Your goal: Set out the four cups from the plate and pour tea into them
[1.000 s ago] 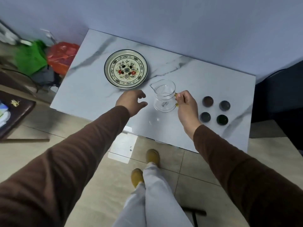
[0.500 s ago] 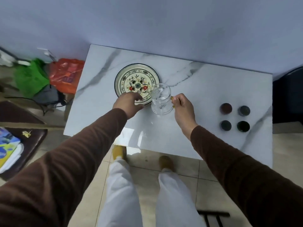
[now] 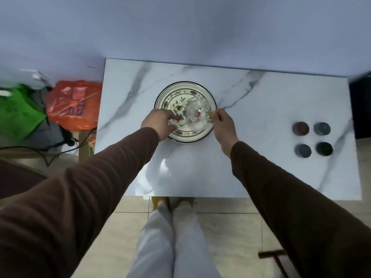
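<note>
- The right hand (image 3: 221, 125) pinches the handle of the glass pitcher (image 3: 197, 114), which sits over the right half of the plate (image 3: 180, 91).
- The left hand (image 3: 158, 122) rests on the plate's left rim, fingers loosely curled, gripping nothing visible.
- Four cups (image 3: 312, 138) stand clustered well right of the plate on the marble table (image 3: 261, 97).

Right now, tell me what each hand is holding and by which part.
The right hand holds the glass pitcher by its handle, over the plate. The left hand rests at the plate's near rim; whether it grips anything cannot be told.
</note>
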Tool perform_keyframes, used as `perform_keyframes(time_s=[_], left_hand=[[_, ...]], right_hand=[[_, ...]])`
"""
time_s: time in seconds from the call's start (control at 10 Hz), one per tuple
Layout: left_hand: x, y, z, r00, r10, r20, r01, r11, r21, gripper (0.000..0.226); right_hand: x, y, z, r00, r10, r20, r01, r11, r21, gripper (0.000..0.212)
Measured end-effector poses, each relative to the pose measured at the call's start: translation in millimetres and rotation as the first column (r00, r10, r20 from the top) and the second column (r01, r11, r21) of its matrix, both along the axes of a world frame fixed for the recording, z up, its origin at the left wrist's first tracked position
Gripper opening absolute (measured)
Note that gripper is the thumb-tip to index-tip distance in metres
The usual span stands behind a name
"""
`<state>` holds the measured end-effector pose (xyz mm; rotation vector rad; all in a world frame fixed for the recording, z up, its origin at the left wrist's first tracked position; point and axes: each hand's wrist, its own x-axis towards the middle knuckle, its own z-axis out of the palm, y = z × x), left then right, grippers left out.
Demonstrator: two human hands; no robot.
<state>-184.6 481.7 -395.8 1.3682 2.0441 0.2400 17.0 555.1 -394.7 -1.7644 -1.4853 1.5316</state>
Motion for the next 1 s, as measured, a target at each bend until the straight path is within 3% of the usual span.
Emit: perform_keyframes(time_s=[0.4, 0.8, 0.9, 1.0], left_hand=[[-24.2, 26.3, -53.1, 0.999, -0.043, -0.01, 0.043, 0.998, -0.037, 0.035], [-20.4, 35.0, -62.3, 0.998, -0.056, -0.013, 0.055, 0.997, -0.055, 0.033], [-15.9, 33.0, -56.2, 0.998, -0.063, -0.019, 0.062, 0.997, -0.056, 0.033], [-12.3, 32.3, -45.8, 0.997, -0.072, -0.034, 0.071, 0.996, -0.049, 0.034]], right_hand=[[-36.3, 32.6, -79.5, 0.996, 0.079, -0.034, -0.082, 0.992, -0.092, 0.027], [-31.9, 41.5, -90.1, 0.993, 0.121, -0.008, -0.122, 0.989, -0.088, 0.024], [-27.8, 40.9, -79.5, 0.975, 0.202, 0.091, -0.198, 0.979, -0.05, 0.013], [-16.3, 42.5, -69.5, 0.902, 0.315, 0.294, -0.32, 0.947, -0.032, 0.036]])
